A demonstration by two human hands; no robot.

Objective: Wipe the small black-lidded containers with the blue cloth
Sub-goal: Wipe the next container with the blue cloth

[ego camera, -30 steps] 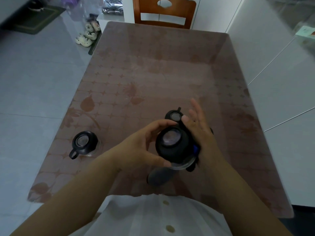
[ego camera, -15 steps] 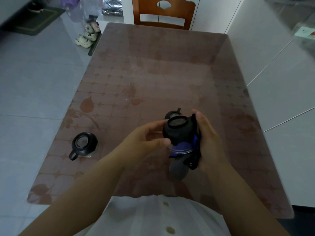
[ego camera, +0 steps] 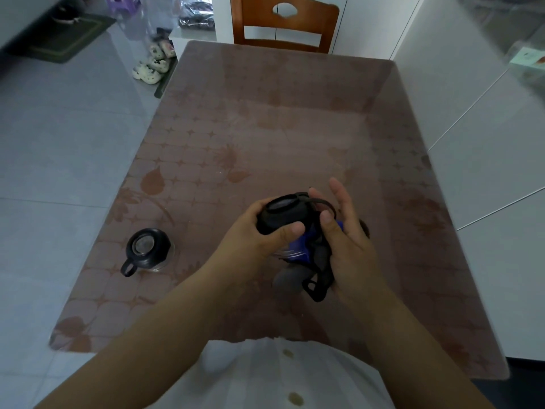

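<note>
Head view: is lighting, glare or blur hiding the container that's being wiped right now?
Head view: dim overall, so the held container and the dark folds of the blue cloth merge; a pale sheen washes the far table; the wide lens bows the table edges; the top-right corner is smeared; the left container reads clearly.

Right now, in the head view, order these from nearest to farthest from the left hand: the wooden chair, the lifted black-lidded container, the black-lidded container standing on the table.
1. Lifted container: gripped by the left hand, above the table's near half.
2. Standing container: on the table, off to the hand's left.
3. Wooden chair: beyond the table's far end.
</note>
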